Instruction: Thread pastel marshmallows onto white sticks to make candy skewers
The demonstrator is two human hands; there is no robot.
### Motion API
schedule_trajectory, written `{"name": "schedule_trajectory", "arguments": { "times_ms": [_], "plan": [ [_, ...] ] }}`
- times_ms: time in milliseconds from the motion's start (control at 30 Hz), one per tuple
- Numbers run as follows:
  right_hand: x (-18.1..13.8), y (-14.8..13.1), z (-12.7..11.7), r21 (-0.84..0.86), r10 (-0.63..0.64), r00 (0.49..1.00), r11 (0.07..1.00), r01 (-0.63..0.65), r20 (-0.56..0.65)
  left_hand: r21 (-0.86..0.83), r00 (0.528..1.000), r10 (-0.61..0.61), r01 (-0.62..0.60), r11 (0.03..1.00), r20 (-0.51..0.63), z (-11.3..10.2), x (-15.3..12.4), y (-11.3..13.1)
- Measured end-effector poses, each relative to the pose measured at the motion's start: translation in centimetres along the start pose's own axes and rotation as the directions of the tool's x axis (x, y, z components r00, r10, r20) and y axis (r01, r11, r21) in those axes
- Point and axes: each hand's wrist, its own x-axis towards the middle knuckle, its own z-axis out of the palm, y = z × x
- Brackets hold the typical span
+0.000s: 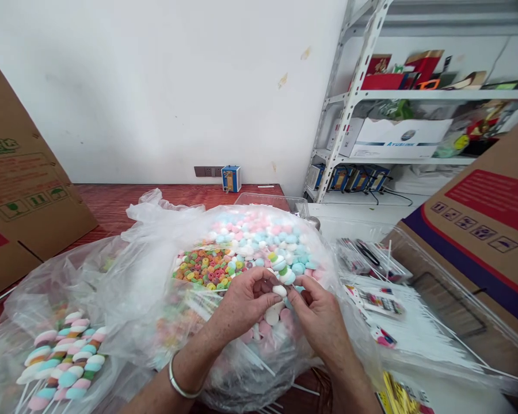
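Marshmallow stack [282,268] in white, pale blue and green: I had it near the middle of my head view, tilted, just above where the two hands came together. My left hand [247,296] pinched a white marshmallow [280,291] between thumb and fingers, just below the stack. My right hand [322,313] was closed at the stack's lower end, though its thumb hid most of the grip from me. A silver bangle [172,376] circled the left wrist.

Just beyond the hands I saw loose pink, blue and white marshmallows [259,230] heaped on clear plastic wrapping [164,230], with colourful ring gummies [207,265] beside them on the left. White sticks [258,359] lay below the hands. Farther left, striped marshmallow skewers [69,362] rested close together. A cardboard box [30,190] stood at the left edge, a purple-banded carton [479,213] at the right, and a white shelving rack [349,98] behind.
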Motion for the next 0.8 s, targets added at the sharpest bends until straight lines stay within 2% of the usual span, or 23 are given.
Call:
{"name": "schedule_trajectory", "arguments": {
  "times_ms": [133,233,367,500,567,667,800],
  "plan": [
    [-0.2,-0.2,-0.1,0.129,0.018,0.996,0.991,-0.029,0.087,-0.035,0.999,-0.028,0.027,0.999,-0.018,0.1,0.0,0.0],
    [-0.3,-0.4,0.1,0.193,0.022,0.993,0.980,-0.044,0.118,-0.010,0.998,0.004,-0.005,1.000,-0.063,0.1,-0.1,0.0],
    [-0.4,-0.8,0.7,0.434,0.058,0.991,0.895,-0.104,0.120,0.005,0.991,0.042,-0.041,0.999,-0.127,0.0,-0.3,-0.1],
    [-0.4,-1.3,1.3,0.576,0.067,0.989,0.807,-0.133,0.135,-0.127,0.998,-0.066,0.064,0.990,-0.015,-0.5,-0.8,-0.3],
    [-0.4,-1.4,1.5,0.622,0.074,0.982,0.765,-0.166,0.172,-0.192,0.997,-0.082,0.083,0.978,0.012,-0.6,-1.0,-0.3],
    [-0.6,-1.3,1.7,0.606,0.088,0.979,0.774,-0.184,0.185,-0.253,0.997,-0.064,0.051,0.966,-0.044,-0.7,-1.2,-0.1],
    [-2.1,-1.2,1.5,0.443,0.122,0.986,0.882,-0.162,0.117,-0.237,0.968,-0.002,-0.059,0.970,-0.250,-1.4,-0.8,0.2]
  ]
}}
